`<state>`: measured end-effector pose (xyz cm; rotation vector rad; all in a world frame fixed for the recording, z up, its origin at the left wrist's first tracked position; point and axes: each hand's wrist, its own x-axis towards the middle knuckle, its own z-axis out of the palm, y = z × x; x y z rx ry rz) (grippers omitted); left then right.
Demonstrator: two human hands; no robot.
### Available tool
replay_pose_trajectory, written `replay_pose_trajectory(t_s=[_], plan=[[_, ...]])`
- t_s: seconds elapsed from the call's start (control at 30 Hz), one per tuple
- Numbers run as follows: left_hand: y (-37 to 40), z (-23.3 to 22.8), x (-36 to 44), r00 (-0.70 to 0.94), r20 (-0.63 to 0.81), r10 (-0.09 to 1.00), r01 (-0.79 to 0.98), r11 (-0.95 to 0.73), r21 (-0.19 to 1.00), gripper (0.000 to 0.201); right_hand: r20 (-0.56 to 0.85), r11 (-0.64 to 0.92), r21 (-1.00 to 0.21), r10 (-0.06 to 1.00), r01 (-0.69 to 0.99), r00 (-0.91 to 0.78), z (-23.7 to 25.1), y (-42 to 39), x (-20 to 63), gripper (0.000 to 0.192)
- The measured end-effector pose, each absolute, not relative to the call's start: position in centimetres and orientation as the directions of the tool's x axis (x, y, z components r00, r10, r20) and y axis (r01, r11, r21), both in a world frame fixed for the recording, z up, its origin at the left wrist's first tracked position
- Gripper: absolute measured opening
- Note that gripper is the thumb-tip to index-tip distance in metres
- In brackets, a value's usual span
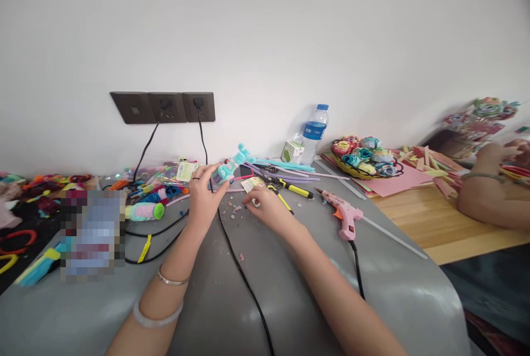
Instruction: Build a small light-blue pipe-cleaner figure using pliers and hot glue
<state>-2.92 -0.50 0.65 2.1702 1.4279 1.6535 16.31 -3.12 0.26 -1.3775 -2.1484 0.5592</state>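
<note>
On the grey desk (232, 312), the right hand (267, 207) is pressing its fingertips down on small scraps, its grip nearly closed. Just beyond, the left hand (202, 193) is pinching a turquoise pipe-cleaner figure (232, 167) near the desk's back edge. A pink glue gun (345, 215) is lying to the right.

Both forearms are reaching forward and converging. The left hand (202, 193) is lifting slightly, fingers curling in a closed grip with the thumb pointing right. The right hand (267, 207) is lying palm down, fingers bending, fingertips (250, 200) pinching low together.
</note>
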Motion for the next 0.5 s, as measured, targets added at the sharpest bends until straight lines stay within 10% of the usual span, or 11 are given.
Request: replay_pose_trajectory(t_s=[0.5], plan=[[-0.3, 0.4, -2.8, 0.011, 0.727, 0.686, 0.625, -0.573, 0.53, 0.032, 0.103, 0.353, -0.498, 0.931, 0.792, -0.35, -0.8, -2.3, 14.8, 0.011]])
